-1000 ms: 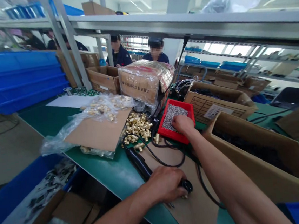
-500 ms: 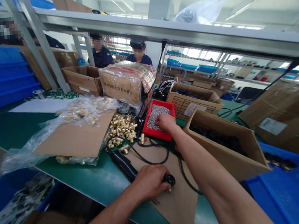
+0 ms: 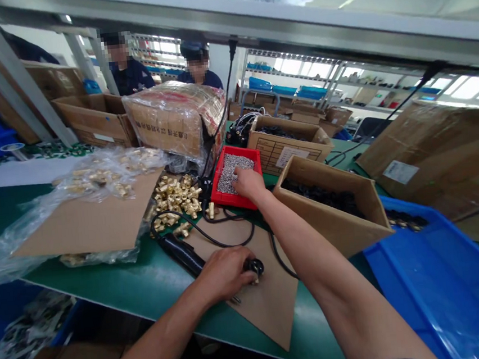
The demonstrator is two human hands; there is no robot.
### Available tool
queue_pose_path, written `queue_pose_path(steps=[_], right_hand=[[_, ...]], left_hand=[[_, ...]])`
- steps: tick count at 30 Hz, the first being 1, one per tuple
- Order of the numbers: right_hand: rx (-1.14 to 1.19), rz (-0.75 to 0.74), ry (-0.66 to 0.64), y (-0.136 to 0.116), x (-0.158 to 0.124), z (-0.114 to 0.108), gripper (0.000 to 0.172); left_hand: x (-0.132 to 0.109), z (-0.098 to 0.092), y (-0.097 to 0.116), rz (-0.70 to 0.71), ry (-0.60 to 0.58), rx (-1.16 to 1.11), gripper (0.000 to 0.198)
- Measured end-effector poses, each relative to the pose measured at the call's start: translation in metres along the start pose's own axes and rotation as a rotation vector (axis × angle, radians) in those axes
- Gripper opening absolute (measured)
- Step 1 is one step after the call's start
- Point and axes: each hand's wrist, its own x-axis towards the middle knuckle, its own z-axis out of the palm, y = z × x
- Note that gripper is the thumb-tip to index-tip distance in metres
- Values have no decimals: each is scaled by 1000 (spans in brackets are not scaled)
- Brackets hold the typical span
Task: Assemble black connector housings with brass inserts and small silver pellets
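Observation:
My left hand [image 3: 223, 271] rests on a sheet of brown cardboard [image 3: 264, 307] near the table's front edge, its fingers closed around a small black part [image 3: 255, 266]. Beside it lies a black corded tool [image 3: 181, 254]. My right hand [image 3: 248, 182] reaches forward into a red tray [image 3: 224, 198] of small grey screws, fingers curled down among them; what they hold is hidden. A heap of brass fittings [image 3: 177, 199] lies just left of the tray.
Open cardboard boxes [image 3: 332, 221] of dark parts stand to the right, with a blue bin [image 3: 445, 289] nearer. A plastic bag of brass parts [image 3: 99, 179] and a wrapped carton [image 3: 174, 121] sit at left. Two people work across the green table [image 3: 148, 284].
The view has swung to the right, bringing the blue bin and big carton into sight. Both hands stay where they were, left on the black part, right in the red tray.

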Motion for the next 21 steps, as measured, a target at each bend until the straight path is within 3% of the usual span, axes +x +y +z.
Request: queue_pose_path(steps=[6, 21], right_hand=[[25, 25, -76, -1, 7, 1, 28], [138, 13, 64, 12, -1, -6, 28]], left_hand=[[1, 1, 4, -8, 6, 7, 26], [2, 4, 5, -16, -12, -24, 25]])
